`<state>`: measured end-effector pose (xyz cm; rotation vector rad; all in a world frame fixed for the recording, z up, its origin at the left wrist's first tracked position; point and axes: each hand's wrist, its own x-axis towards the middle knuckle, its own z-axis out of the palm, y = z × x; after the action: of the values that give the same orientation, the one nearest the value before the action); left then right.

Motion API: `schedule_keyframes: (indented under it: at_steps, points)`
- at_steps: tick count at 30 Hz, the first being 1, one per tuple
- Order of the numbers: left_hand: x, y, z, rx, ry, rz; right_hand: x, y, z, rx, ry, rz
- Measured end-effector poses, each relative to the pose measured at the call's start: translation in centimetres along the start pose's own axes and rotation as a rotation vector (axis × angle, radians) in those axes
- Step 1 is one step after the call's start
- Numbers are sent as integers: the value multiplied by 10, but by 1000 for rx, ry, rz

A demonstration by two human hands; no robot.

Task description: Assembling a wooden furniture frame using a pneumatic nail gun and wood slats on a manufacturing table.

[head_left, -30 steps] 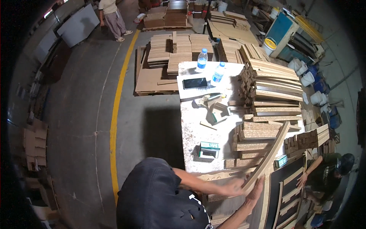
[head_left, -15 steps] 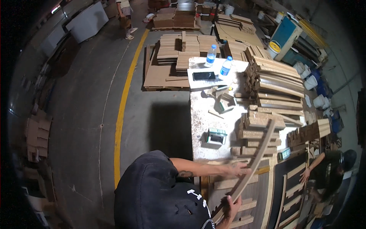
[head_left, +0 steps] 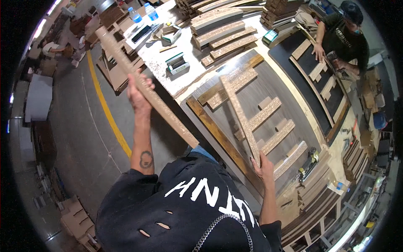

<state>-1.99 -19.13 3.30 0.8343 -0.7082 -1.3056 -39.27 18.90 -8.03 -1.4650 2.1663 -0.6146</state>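
Note:
My left hand grips a long wooden strip, raised at a slant over the floor left of the bench. In my right hand is the near end of a second long strip. That strip slants away above a grey wood-grain panel, across several short particleboard blocks. Whether it touches the blocks I cannot tell. Brown wooden bars lie along the panel's left and far edges.
Stacked boards, a green-edged box, a phone and water bottles are on the white table. A co-worker leans over a dark panel with a wooden frame on the right. A nail gun-like tool lies near the panel's right corner.
My hands were close together on what looked like one strip. Now they are wide apart, each with a strip, the left one raised outward. The view has turned toward the panel.

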Motion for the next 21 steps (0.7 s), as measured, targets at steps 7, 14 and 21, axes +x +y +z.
schedule_keyframes:
  at_steps: [7,14,21]
  points:
    - [-60,44,-40,97,144,149,-17,28,3,-30,-201,-184]
    - [-81,44,-48,98,221,127,-49,44,20,-169,-60,-270]
    - [-68,35,-40,59,178,89,-57,41,30,-148,19,-133]
